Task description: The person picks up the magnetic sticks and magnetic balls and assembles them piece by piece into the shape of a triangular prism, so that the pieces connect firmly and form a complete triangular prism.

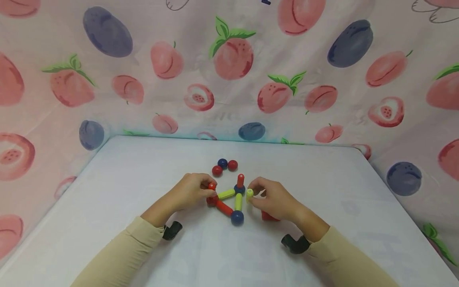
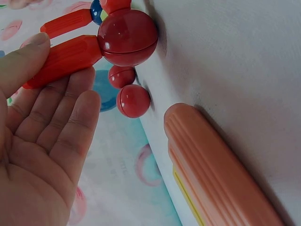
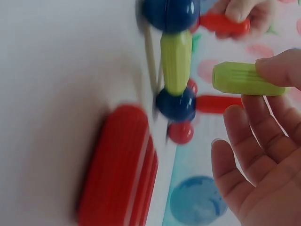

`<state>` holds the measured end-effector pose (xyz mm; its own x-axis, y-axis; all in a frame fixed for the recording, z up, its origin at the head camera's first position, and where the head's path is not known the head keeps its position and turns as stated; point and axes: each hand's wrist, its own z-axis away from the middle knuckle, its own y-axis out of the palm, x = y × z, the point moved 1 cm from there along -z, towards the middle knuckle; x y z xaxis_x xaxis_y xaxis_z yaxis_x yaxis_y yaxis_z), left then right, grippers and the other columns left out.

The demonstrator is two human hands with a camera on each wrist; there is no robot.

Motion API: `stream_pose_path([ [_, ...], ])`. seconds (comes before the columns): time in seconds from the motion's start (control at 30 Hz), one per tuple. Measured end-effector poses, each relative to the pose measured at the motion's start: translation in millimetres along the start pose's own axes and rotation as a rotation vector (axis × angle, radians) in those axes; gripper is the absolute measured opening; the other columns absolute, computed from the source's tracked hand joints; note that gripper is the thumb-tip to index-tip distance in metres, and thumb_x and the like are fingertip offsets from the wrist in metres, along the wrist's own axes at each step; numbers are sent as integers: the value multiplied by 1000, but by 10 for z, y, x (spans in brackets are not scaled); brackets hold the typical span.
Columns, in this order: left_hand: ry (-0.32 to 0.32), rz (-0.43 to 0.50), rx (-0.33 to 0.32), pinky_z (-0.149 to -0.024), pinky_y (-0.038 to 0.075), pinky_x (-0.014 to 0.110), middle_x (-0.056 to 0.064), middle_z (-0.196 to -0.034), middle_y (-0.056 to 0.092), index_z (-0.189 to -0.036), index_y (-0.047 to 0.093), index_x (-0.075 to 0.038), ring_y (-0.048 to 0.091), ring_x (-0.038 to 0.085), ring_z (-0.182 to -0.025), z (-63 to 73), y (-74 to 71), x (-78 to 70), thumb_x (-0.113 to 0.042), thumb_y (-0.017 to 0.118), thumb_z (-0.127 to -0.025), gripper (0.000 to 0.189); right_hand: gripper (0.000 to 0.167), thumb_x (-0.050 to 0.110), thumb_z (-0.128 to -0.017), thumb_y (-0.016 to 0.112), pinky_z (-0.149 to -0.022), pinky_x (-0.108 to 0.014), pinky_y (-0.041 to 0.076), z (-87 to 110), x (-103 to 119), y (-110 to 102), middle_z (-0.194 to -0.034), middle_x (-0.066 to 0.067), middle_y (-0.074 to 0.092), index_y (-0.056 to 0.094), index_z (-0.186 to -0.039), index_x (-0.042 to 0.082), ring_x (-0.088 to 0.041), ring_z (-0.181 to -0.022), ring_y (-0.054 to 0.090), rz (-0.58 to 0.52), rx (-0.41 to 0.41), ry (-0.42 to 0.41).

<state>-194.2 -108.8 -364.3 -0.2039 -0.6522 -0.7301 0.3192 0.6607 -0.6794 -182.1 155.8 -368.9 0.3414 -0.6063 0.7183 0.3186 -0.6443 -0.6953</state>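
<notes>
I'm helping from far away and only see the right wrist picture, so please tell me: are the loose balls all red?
Observer: No, the head view shows a loose blue ball near two red ones.
Operator: What else plugs into the blue ball at the top of my picture?
Observer: A red stick, running across to the big red ball by the left hand.
Operator: What colour are the sleeves?
Observer: Both sleeves are beige.

White table (image 1: 322,171) carries three glossy red and blue balls (image 1: 222,163), triangular red-blue-yellow ball-and-rod frame (image 1: 238,202), ridged red piece (image 3: 117,165), ridged orange piece (image 2: 221,165).
</notes>
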Motion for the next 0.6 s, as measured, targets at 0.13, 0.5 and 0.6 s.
stream_pose_path([
  [0.13, 4, -12, -1, -77, 56, 29, -2, -88, 69, -111, 71, -4, 64, 15, -80, -2, -3, 2, -13, 77, -89, 25, 22, 11, -90, 71, -91, -43, 52, 38, 87, 76, -101, 6, 65, 64, -110, 11, -21, -100, 61, -5, 19, -43],
  [0.5, -8, -12, -4, -78, 56, 29, -3, -88, 69, -111, 71, -4, 64, 14, -80, -15, 5, 4, -14, 77, -89, 25, 19, 16, -91, 74, -92, -44, 52, 88, 152, 206, -100, 9, 65, 64, -107, 16, -21, -103, 61, -13, 86, 3],
  [0.6, -6, -11, -6, -78, 56, 29, -3, -88, 69, -111, 71, -4, 64, 13, -80, -15, 9, 7, -14, 77, -89, 24, 19, 15, -91, 73, -93, -45, 52, 95, 157, 220, -101, 9, 65, 64, -107, 16, -21, -103, 61, -6, 87, -3],
])
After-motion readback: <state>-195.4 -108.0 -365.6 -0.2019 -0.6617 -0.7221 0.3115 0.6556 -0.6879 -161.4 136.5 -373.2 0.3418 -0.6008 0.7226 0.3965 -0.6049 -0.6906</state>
